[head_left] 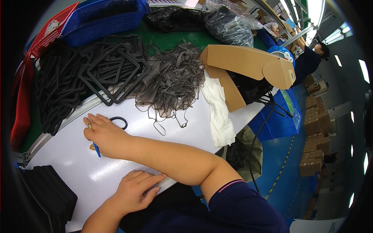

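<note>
One hand [105, 135], the right, curls around a slim blue tool [96, 150].

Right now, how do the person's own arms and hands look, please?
The left hand and the right hand wear no gloves. The right arm is bare below a short, dark blue sleeve with a thin pink stripe near its edge. The left sleeve is not in view.

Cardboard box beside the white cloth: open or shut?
Open: the cardboard box has its flap raised, and black contents show beneath.
</note>
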A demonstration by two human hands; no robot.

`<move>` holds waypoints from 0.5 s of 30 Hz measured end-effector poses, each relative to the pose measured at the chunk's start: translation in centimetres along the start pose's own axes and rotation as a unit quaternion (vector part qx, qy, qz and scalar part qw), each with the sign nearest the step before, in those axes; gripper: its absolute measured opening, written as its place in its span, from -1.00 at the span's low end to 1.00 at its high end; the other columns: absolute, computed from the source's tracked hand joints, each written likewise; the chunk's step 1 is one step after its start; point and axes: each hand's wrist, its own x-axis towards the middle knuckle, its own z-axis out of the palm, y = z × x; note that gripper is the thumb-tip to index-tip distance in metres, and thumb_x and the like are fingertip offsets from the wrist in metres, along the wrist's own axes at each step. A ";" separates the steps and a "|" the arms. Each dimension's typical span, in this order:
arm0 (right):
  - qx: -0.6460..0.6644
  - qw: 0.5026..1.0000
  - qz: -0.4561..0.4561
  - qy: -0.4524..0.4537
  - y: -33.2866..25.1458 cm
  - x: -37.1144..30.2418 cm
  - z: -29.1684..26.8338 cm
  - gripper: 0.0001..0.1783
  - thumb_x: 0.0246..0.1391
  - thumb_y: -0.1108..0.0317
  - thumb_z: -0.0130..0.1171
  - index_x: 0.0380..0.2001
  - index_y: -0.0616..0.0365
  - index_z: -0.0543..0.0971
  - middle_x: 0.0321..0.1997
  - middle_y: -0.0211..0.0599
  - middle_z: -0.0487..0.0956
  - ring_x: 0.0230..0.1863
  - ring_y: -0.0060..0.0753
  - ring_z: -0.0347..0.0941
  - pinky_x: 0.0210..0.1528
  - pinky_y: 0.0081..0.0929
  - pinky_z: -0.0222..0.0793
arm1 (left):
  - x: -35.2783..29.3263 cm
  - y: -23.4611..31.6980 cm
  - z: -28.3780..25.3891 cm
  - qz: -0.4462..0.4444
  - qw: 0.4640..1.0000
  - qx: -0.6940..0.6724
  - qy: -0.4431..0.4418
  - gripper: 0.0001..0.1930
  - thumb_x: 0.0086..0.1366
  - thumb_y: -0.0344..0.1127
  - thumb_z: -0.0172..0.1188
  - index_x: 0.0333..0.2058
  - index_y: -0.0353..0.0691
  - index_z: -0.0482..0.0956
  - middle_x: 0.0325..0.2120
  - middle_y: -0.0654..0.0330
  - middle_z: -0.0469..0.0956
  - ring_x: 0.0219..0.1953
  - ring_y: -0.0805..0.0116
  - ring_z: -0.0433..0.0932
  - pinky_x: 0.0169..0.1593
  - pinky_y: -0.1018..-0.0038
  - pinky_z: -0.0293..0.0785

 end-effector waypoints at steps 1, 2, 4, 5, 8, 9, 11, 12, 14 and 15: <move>0.000 1.000 -0.001 -0.001 0.0 0.0 0.0 -0.63 0.06 0.27 0.31 -0.19 0.30 0.44 0.32 0.35 0.32 0.45 0.26 0.12 0.48 0.02 -0.04 | 0.0 0.0 0.0 0.000 1.000 0.001 -0.001 -0.55 0.05 -0.46 0.31 -0.01 -0.14 0.65 -0.49 0.23 0.55 -0.43 0.22 0.50 -0.24 0.35 0.45; 0.000 1.000 -0.001 -0.001 0.0 0.0 0.0 -0.63 0.06 0.27 0.31 -0.19 0.30 0.44 0.32 0.35 0.32 0.45 0.26 0.12 0.48 0.02 -0.04 | 0.0 -0.1 0.0 -0.001 1.000 0.001 -0.002 -0.55 0.05 -0.46 0.31 -0.01 -0.14 0.65 -0.49 0.23 0.55 -0.43 0.22 0.50 -0.24 0.36 0.45; -0.003 1.000 0.001 -0.001 0.0 0.0 0.1 -0.63 0.06 0.27 0.31 -0.20 0.30 0.44 0.33 0.35 0.32 0.45 0.26 0.12 0.48 0.02 -0.04 | 0.0 -0.1 -0.1 0.000 1.000 0.000 -0.002 -0.56 0.05 -0.47 0.31 -0.01 -0.14 0.65 -0.49 0.23 0.55 -0.43 0.23 0.50 -0.25 0.36 0.45; -0.003 1.000 0.001 -0.001 0.0 0.0 0.1 -0.63 0.06 0.27 0.31 -0.20 0.30 0.44 0.33 0.35 0.32 0.45 0.26 0.12 0.48 0.02 -0.04 | 0.0 -0.1 -0.1 0.000 1.000 0.000 -0.002 -0.56 0.05 -0.47 0.31 -0.01 -0.14 0.65 -0.49 0.23 0.54 -0.44 0.23 0.50 -0.25 0.36 0.45; -0.002 1.000 0.004 -0.001 0.2 -0.1 0.2 -0.63 0.06 0.27 0.31 -0.20 0.30 0.44 0.33 0.34 0.31 0.45 0.25 0.11 0.49 0.03 -0.04 | 0.0 -0.3 0.1 0.002 1.000 -0.003 0.003 -0.56 0.05 -0.47 0.31 -0.02 -0.14 0.65 -0.50 0.23 0.54 -0.44 0.24 0.49 -0.26 0.37 0.44; 0.001 1.000 0.003 -0.001 0.1 0.0 0.1 -0.63 0.06 0.28 0.31 -0.20 0.29 0.44 0.33 0.34 0.31 0.45 0.25 0.11 0.49 0.03 -0.04 | 0.0 -0.1 0.0 0.001 1.000 -0.002 0.003 -0.56 0.05 -0.47 0.31 -0.02 -0.14 0.65 -0.50 0.23 0.54 -0.44 0.24 0.49 -0.26 0.37 0.44; 0.004 1.000 0.001 -0.001 -0.2 0.1 -0.1 -0.64 0.06 0.28 0.31 -0.21 0.29 0.44 0.33 0.35 0.31 0.45 0.25 0.11 0.49 0.03 -0.04 | 0.0 0.2 -0.1 -0.003 1.000 -0.001 0.002 -0.57 0.05 -0.47 0.31 -0.02 -0.14 0.66 -0.50 0.23 0.55 -0.44 0.23 0.50 -0.26 0.37 0.44; 0.004 1.000 0.002 -0.002 -0.1 0.0 -0.1 -0.64 0.07 0.28 0.31 -0.21 0.28 0.44 0.33 0.35 0.31 0.45 0.25 0.10 0.49 0.03 -0.04 | 0.0 0.1 0.0 -0.002 1.000 -0.002 0.002 -0.57 0.05 -0.47 0.31 -0.02 -0.14 0.66 -0.50 0.23 0.55 -0.44 0.23 0.50 -0.26 0.37 0.44; 0.003 1.000 0.003 -0.004 0.0 -0.1 -0.1 -0.64 0.07 0.28 0.31 -0.21 0.28 0.44 0.33 0.35 0.31 0.46 0.25 0.10 0.49 0.03 -0.04 | 0.0 0.1 0.0 -0.003 1.000 0.000 0.001 -0.57 0.05 -0.47 0.31 -0.03 -0.15 0.66 -0.50 0.23 0.55 -0.44 0.23 0.50 -0.25 0.37 0.44; 0.003 1.000 0.004 -0.003 0.0 -0.1 -0.1 -0.64 0.07 0.28 0.31 -0.21 0.28 0.43 0.33 0.35 0.31 0.46 0.25 0.10 0.49 0.03 -0.04 | 0.0 0.0 0.0 -0.003 1.000 -0.001 0.001 -0.57 0.05 -0.47 0.31 -0.03 -0.15 0.66 -0.50 0.23 0.55 -0.44 0.23 0.50 -0.25 0.37 0.44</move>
